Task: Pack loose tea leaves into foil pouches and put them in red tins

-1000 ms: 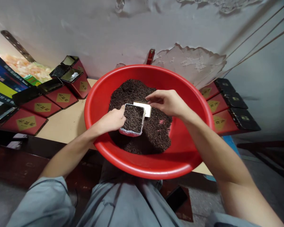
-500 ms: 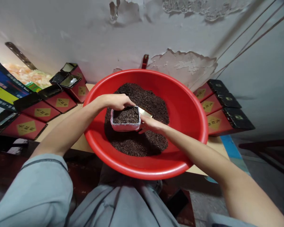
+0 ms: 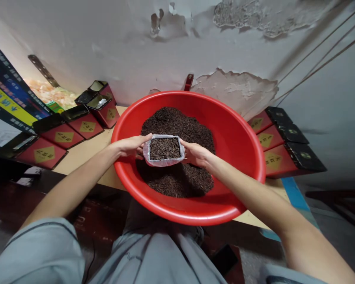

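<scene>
Over the heap of dark loose tea leaves (image 3: 177, 122) in a wide red plastic basin (image 3: 236, 138), I hold a plastic-lined tin (image 3: 164, 161) between both hands. Dark leaves fill it close to the rim, and its clear liner is folded outward over the edges. My left hand (image 3: 133, 146) grips the tin's left side, thumb at the rim and fingers curled beneath. On the opposite side, my right hand (image 3: 195, 154) holds it with the thumb near the top corner. The tin's sides and underside are mostly hidden from above.
Several red tins with yellow diamond labels (image 3: 63, 137) stand left of the basin, some with open tops. Black-lidded red tins (image 3: 272, 138) line the right side. A peeling wall (image 3: 239, 86) rises behind the wooden table (image 3: 77, 161).
My left hand has moved from over the leaves at the tin's back edge to its left side. The pale piece beside the tin is no longer visible. The view has shifted slightly.
</scene>
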Motion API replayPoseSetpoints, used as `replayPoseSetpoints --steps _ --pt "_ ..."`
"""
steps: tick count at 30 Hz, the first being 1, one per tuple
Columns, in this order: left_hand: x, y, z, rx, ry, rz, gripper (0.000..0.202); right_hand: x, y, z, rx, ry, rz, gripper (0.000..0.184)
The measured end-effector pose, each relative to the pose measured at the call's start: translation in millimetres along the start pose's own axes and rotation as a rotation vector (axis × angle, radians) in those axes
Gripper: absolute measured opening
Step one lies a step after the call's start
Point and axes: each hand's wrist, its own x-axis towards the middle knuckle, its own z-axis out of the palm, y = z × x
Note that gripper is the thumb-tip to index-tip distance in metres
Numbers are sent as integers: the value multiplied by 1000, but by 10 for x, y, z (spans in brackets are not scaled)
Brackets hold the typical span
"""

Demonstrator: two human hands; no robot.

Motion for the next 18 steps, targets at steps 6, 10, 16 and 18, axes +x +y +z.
replayPoseSetpoints --steps 6,10,16,18 --pt "-166 297 -147 -524 90 -94 71 -214 -260 30 -96 -90 -324 38" --pt "-308 546 -306 -321 301 151 64 -394 -398 45 -179 -34 -568 45" --pt "-579 395 -680 -150 398 296 68 -552 -508 -328 -232 95 -956 36" --pt "-572 245 -702 -56 204 247 86 -459 -478 -509 -302 92 -999 43"
